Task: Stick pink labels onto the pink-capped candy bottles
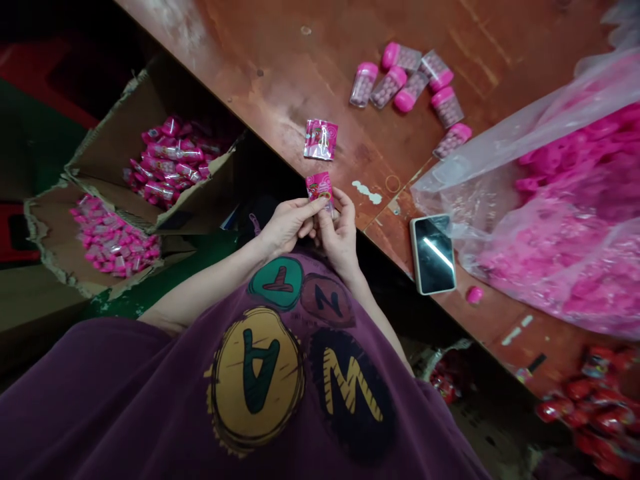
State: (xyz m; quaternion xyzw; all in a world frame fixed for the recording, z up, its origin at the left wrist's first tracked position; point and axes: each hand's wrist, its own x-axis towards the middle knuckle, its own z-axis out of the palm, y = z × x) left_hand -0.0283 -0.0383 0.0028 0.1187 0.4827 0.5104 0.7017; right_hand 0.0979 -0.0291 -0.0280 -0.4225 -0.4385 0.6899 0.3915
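From where I stand, the left hand [289,223] and right hand [343,233] both have their fingers closed on a small pink packet [319,183], pinching its lower part at the table's edge. Just beyond the fingertips lies a little pile of packets [321,140]; farther out, to their right, are pink-capped bottles [390,88]. Right of the fingers rests a phone [433,257], touching a clear bag [545,257] of pink pieces; well to their left stand cardboard boxes [104,143]
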